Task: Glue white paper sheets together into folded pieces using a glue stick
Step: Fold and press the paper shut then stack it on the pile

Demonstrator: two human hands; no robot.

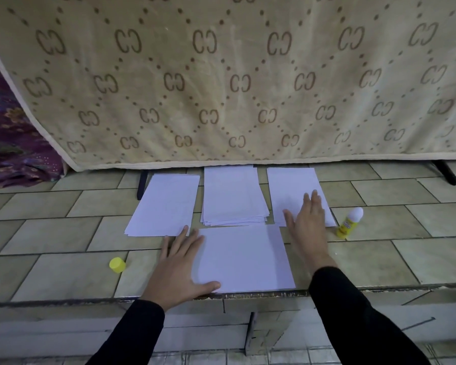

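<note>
Head view: sheets being steadied, gluing seemingly about to start.
The left hand (pixel 179 262) lies flat, fingers spread, on the left edge of the large white paper sheet (pixel 244 256); beyond that sheet's far right corner the right hand (pixel 307 222) rests open on a second white sheet (pixel 292 185). Right of the large sheet stands the uncapped yellow glue stick (pixel 349 223), likely the next pick-up. Whether any paper carries glue is unclear.

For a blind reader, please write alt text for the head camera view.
A person's left hand rests on the near white sheet on a tiled ledge, and the open right hand is spread over the right sheet. A paper stack and a left sheet lie behind; an uncapped glue stick stands at right, its yellow cap at left.
</note>
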